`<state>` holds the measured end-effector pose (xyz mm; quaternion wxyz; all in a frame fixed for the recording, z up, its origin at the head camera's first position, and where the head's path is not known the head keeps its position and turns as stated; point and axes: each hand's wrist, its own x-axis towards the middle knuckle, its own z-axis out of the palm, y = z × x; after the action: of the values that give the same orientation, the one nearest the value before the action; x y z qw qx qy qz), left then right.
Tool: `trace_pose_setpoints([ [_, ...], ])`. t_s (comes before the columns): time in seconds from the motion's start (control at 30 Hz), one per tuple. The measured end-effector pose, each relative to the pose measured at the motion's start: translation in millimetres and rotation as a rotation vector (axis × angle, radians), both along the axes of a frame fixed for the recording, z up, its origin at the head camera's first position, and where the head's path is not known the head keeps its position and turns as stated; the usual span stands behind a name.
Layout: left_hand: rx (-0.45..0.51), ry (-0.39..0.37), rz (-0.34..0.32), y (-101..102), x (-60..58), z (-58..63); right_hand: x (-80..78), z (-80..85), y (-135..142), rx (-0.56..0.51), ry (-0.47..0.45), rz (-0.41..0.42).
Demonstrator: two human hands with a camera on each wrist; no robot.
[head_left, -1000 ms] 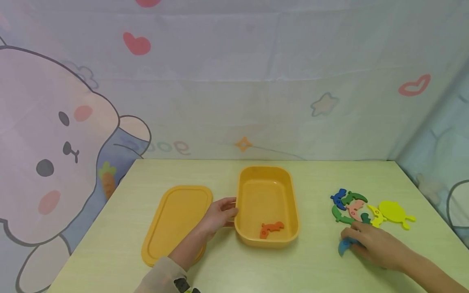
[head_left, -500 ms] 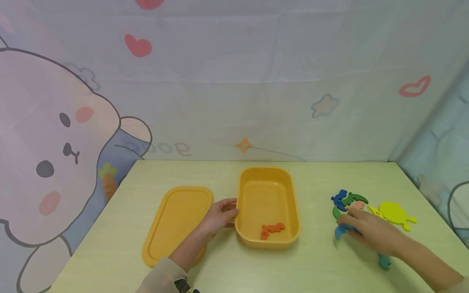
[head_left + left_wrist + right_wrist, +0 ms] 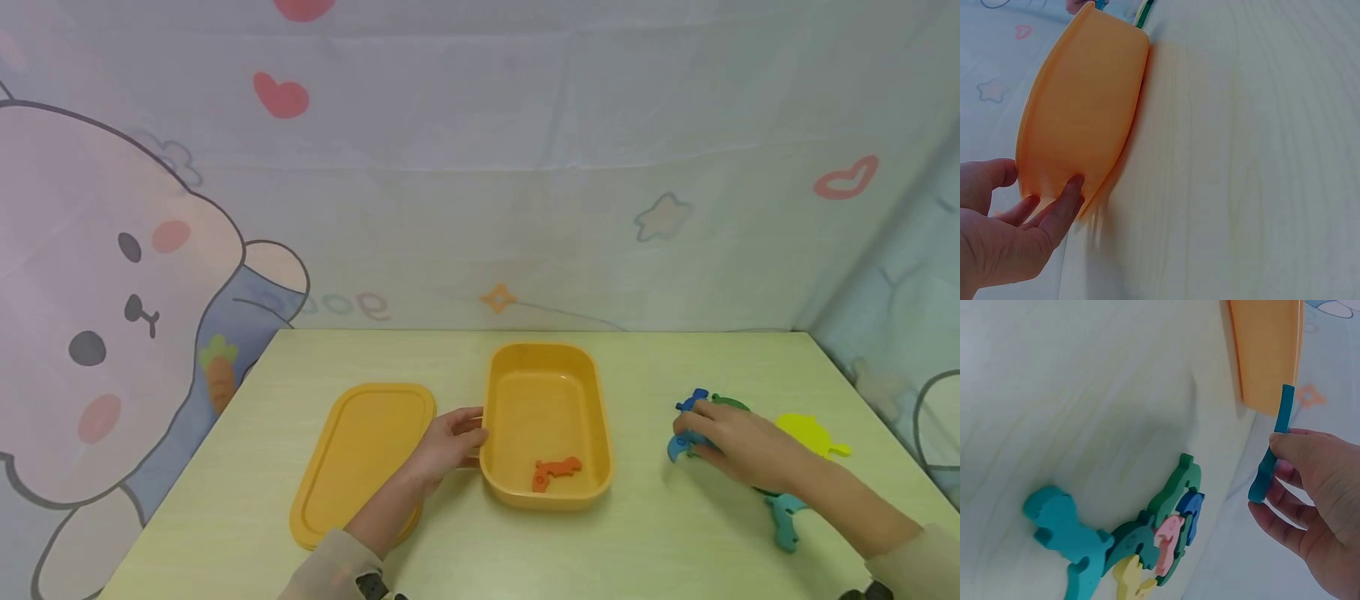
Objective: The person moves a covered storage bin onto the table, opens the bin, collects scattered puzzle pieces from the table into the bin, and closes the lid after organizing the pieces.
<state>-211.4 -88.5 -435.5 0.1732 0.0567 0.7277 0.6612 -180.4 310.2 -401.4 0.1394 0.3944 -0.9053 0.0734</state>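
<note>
In the head view my left hand (image 3: pixel 447 443) rests against the left side of the yellow box (image 3: pixel 602 417). Its spread fingers touch the outer wall (image 3: pixel 1088 106), with the thumb at the rim. Inside the box, near its front end, lies an orange animal-shaped piece (image 3: pixel 555 471). My right hand (image 3: pixel 750 446) pinches a blue animal-shaped piece (image 3: pixel 1266 469) between thumb and fingers, raised above the table. Below it lie a teal piece (image 3: pixel 1069 531), a dark green piece (image 3: pixel 1132 547), a green piece (image 3: pixel 1172 490), a pink piece (image 3: pixel 1167 544) and a pale yellow piece (image 3: pixel 1127 575).
Left of the box a flat yellow lid (image 3: pixel 360 450) lies on the table, partly under my left forearm. A bright yellow turtle-shaped piece (image 3: pixel 808 432) and a dark blue piece (image 3: pixel 1191 515) lie at the right. A printed cloth (image 3: pixel 450 167) hangs behind the table.
My right hand has lifted the blue piece and moved up and left with it, uncovering the teal piece. My left hand and the box have stayed in place.
</note>
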Motion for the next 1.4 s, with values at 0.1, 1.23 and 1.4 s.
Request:
trace_pose_setpoints([
  [0.1, 0.001, 0.005, -0.002, -0.1, 0.1, -0.3, -3.9, 4.5, -3.7, 0.009, -0.021, 0.007],
  [1.23, 0.005, 0.003, -0.004, -0.3, 3.5, 3.5, -33.1, 36.0, -64.5, 0.062, -0.047, 0.099],
  [1.4, 0.013, 0.002, -0.003, -0.2, 4.4, 4.6, -37.1, 37.9, -74.5, 0.049, -0.03, 0.135],
])
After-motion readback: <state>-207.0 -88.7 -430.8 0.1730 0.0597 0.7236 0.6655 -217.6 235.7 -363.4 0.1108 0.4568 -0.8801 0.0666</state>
